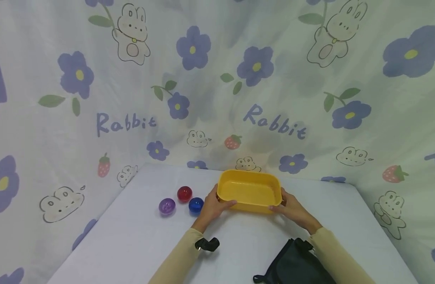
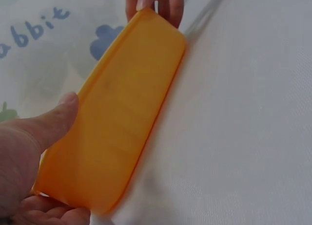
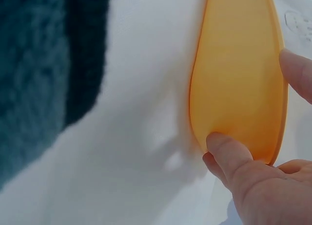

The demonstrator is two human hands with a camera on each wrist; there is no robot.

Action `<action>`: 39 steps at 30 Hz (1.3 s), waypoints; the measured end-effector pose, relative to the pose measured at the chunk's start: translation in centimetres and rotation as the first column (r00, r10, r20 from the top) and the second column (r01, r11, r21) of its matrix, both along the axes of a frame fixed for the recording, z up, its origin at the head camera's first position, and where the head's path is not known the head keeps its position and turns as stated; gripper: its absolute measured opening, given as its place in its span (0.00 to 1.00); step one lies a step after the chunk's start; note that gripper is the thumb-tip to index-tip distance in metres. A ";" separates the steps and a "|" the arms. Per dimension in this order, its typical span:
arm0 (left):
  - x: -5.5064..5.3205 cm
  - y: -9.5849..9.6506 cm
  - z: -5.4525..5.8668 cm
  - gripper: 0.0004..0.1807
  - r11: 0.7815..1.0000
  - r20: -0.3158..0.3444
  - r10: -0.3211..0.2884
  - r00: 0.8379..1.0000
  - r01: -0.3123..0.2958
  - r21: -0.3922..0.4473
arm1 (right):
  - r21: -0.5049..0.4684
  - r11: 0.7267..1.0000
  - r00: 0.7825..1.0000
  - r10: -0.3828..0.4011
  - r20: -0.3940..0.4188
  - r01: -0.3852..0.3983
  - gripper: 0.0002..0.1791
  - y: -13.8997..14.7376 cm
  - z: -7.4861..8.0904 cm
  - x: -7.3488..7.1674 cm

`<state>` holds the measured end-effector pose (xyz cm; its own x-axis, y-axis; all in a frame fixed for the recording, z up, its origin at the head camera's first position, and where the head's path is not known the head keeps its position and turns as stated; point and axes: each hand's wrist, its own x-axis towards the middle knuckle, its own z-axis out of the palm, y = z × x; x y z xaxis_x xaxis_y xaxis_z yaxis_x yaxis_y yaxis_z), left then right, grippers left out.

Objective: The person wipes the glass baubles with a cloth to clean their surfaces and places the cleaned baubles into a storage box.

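Yellow tray (image 1: 251, 207): oblong, rounded corners, smooth walls, thin rim, open top facing up. The near wall shows more orange toward its base in the left wrist view. Sits toward the far side of the white table (image 1: 132, 244), right of centre, long side running left to right. Cannot tell whether its base touches the table.

Around it: three shiny balls to the left, red (image 1: 184, 194) farthest, purple (image 1: 167, 206) leftmost, blue (image 1: 195, 206) nearest the tray and just beside the left hand (image 1: 212, 207), on that hand's outer side. Dark, soft-looking bag (image 1: 297, 264) at the near edge, close by the right forearm, well apart from the tray. Printed cloth (image 1: 217, 86) hangs behind, beyond the far table edge.

Grip: tray lies between the two hands. Left hand holds the left end, thumb along the near side, fingers curled about the corner. Right hand (image 1: 293, 207) grips the right end likewise, thumb at the near rim. Each parted only as far as the tray's end requires.
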<state>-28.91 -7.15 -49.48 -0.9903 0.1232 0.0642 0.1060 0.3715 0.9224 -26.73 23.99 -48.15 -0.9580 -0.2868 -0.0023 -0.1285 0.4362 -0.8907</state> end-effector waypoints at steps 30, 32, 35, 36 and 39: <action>1.3 -1.5 0.2 0.47 0.999 -0.029 0.030 0.999 -0.030 0.014 | -0.008 0.999 0.999 0.037 0.029 -0.036 0.50 -1.2 0.3 -0.1; 1.3 -1.6 0.2 0.47 0.999 -0.032 0.033 0.999 -0.033 0.004 | 0.010 0.999 0.999 0.031 0.045 -0.031 0.52 -1.2 0.4 0.1; 1.5 -1.6 0.0 0.46 0.999 -0.033 0.037 0.999 -0.037 -0.007 | 0.086 0.996 0.998 -0.005 0.064 -0.001 0.57 -0.9 0.8 0.6; 1.4 -1.6 0.0 0.46 0.999 -0.030 0.038 0.999 -0.039 -0.008 | 0.118 0.993 0.998 -0.019 0.066 0.011 0.58 -0.7 1.1 0.9; 1.3 -1.5 -0.1 0.46 0.999 -0.028 0.035 0.999 -0.036 -0.014 | 0.218 0.976 0.998 -0.036 0.043 0.026 0.54 0.3 2.2 2.0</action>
<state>-27.62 -8.66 -49.53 -0.9919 0.0890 0.0905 0.1182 0.3884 0.9139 -24.74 24.26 -45.94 -0.9639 -0.2445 -0.1057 -0.0726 0.6229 -0.7789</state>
